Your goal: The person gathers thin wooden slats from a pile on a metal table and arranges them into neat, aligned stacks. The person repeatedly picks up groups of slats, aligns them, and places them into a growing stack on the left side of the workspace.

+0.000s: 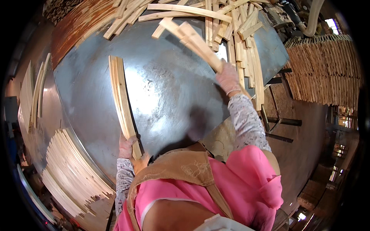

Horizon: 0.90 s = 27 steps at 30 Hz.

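Note:
My left hand (127,146), in a pale glove, is closed round the near end of a few long wooden slats (121,96) bundled side by side. They point away from me across the shiny metal tabletop (84,88). Out to the right, my right hand (227,78), also gloved, grips the near end of a wooden slat (200,45). That slat slants up and to the left above the table and is slightly blurred. Whether a second piece lies together with it in the grip, I cannot tell.
Loose curved slats (189,11) lie jumbled along the table's far side, and more run down its right edge (250,73). A neat stack of slats (73,169) stands at lower left. To the right rises a tall pile of wooden strips (323,71), near dark metal bars (285,121).

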Tool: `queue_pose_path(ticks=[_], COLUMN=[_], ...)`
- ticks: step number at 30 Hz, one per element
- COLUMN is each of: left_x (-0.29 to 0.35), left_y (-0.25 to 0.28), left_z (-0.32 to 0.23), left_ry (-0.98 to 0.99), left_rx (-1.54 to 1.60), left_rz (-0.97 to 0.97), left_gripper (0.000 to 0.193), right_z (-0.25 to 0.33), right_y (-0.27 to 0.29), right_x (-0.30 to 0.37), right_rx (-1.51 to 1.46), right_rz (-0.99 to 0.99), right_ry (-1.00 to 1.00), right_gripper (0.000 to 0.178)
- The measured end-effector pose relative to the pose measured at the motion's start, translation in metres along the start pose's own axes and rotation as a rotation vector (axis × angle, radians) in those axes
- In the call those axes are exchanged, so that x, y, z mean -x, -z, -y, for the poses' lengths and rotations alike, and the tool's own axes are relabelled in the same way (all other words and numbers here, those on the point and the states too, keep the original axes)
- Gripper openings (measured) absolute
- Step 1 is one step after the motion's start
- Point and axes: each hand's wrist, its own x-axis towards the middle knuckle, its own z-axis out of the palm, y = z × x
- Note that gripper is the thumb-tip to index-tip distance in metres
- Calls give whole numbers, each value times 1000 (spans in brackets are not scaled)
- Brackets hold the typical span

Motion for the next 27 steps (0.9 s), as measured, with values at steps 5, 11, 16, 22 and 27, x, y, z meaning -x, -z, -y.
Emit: queue_pose_path(ticks=[5, 11, 16, 22, 27], left_x=[15, 49, 64, 123, 212], left_y=[-4, -29, -16, 8, 70], left_z=[1, -31, 2, -1, 63], left_ry=[27, 109, -71, -81, -230], left_rx=[21, -5, 121, 285, 396], left_rz=[-14, -105, -39, -221, -410], left_gripper=[71, 75, 71, 68, 83], right_z=[-49, -10, 38, 208, 252], right_y=[-14, -33, -49, -48, -60], right_x=[-21, -2, 26, 155, 272], right_rx=[-89, -99, -793, -1563, -1243], right_rz=[172, 290, 608, 1265, 1415], right_ry=[-20, -140, 274, 110, -221], right_gripper=[93, 95, 66, 57, 53])
